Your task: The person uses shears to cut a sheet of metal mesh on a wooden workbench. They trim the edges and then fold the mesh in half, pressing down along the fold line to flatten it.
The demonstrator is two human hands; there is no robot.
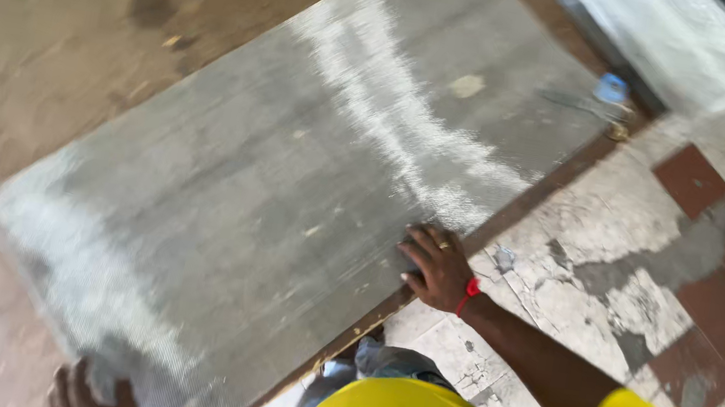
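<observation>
The right hand (438,265) lies open, flat on the mesh sheet (287,192) at four o'clock. The left hand (92,398) pinches its seven o'clock corner. The sheet looks light and floppy, best held at its edges on the brown surface (54,24).

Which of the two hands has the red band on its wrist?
The right hand, lying flat on the grey mesh sheet's edge. The left hand, at the sheet's near corner, shows no band.

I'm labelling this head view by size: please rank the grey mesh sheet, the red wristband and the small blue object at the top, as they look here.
1. grey mesh sheet, by far the largest
2. small blue object
3. red wristband
The last two look close in size, and the blue object lies farther away, so their order is unsure.
</observation>
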